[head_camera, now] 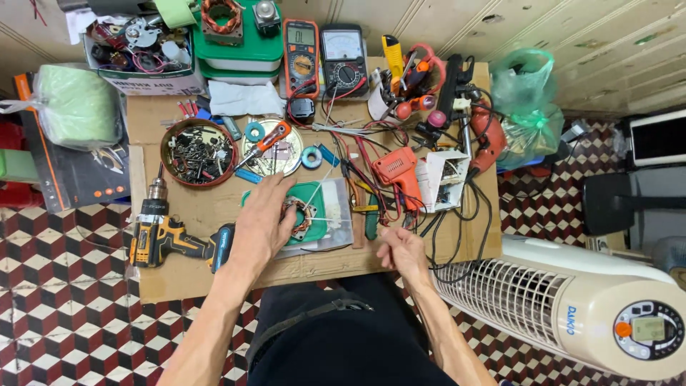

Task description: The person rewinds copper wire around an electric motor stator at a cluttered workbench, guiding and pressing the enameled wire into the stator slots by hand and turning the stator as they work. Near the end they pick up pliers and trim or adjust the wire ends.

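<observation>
My left hand [263, 223] rests palm down on a small motor stator with copper windings [300, 214], which lies on a green lid [318, 196] over a clear plastic box. My right hand [400, 250] hovers at the front edge of the cardboard sheet [214, 204], its fingers curled together; a thin white wire seems to run from it toward the stator, but I cannot tell if it is pinched. An orange soldering gun [396, 171] lies just beyond the right hand among red and black leads.
A round tin of screws [198, 152], a metal lid with an orange-handled screwdriver [270, 139], two multimeters [321, 53], a yellow cordless drill [161, 236], a red drill [488, 139] and green bags crowd the cardboard. A white tower fan [572, 307] lies on the tiled floor at right.
</observation>
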